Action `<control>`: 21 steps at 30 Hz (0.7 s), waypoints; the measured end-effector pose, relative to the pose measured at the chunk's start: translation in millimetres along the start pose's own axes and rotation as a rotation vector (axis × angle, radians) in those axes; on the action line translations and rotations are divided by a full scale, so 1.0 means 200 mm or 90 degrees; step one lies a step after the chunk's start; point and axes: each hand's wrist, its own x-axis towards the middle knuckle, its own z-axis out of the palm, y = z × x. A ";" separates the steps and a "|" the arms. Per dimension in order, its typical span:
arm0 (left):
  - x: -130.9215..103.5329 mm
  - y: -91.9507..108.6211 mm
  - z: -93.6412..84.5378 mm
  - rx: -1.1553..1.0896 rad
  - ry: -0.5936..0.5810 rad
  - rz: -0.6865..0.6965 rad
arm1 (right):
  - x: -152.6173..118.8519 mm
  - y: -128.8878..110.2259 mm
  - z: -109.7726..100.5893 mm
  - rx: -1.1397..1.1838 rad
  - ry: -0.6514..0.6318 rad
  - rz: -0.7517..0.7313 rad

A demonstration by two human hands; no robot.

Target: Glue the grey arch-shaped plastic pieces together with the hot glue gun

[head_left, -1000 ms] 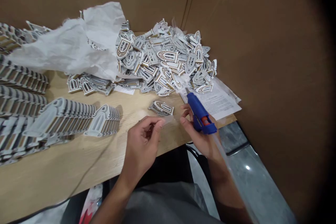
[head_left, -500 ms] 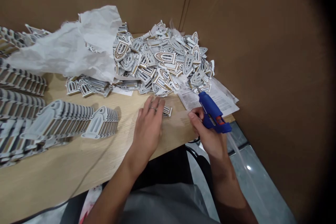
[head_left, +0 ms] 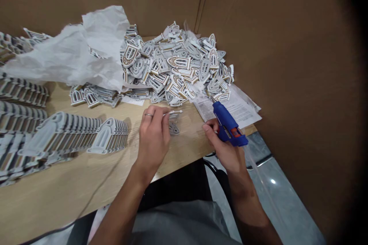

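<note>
My left hand (head_left: 153, 132) is closed on a small arched window piece (head_left: 176, 112), white and tilted so that mostly its thin edge shows. Just below it, a grey arched piece (head_left: 174, 128) lies on the wooden table, partly covered by my fingers. My right hand (head_left: 227, 149) grips a blue hot glue gun (head_left: 228, 122) by its handle, with the nozzle pointing up and left toward the pile. A clear glue stick (head_left: 258, 174) trails from the back of the gun.
A heap of loose window pieces (head_left: 172, 65) covers the back of the table (head_left: 94, 176). Neat rows of stacked arched pieces (head_left: 69, 130) stand at left. Crumpled white paper (head_left: 71, 57) and a printed sheet (head_left: 241, 109) lie near the heap. A brown panel (head_left: 273, 46) rises behind.
My left hand has lifted and tilted a window piece, uncovering a grey piece on the table. The glue gun in my right hand has shifted slightly left.
</note>
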 end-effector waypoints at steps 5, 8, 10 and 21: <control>-0.05 0.06 -0.07 -0.294 0.035 -0.154 | -0.02 -0.01 0.01 0.026 -0.069 -0.008; -0.08 0.07 -0.09 -0.459 0.019 -0.278 | -0.05 0.00 0.03 0.100 -0.195 0.018; -0.10 0.06 -0.10 -0.507 0.012 -0.319 | -0.08 0.00 0.06 0.158 -0.279 0.040; -0.21 -0.02 -0.11 -0.618 -0.062 -0.453 | -0.14 -0.08 0.14 0.158 -0.353 0.017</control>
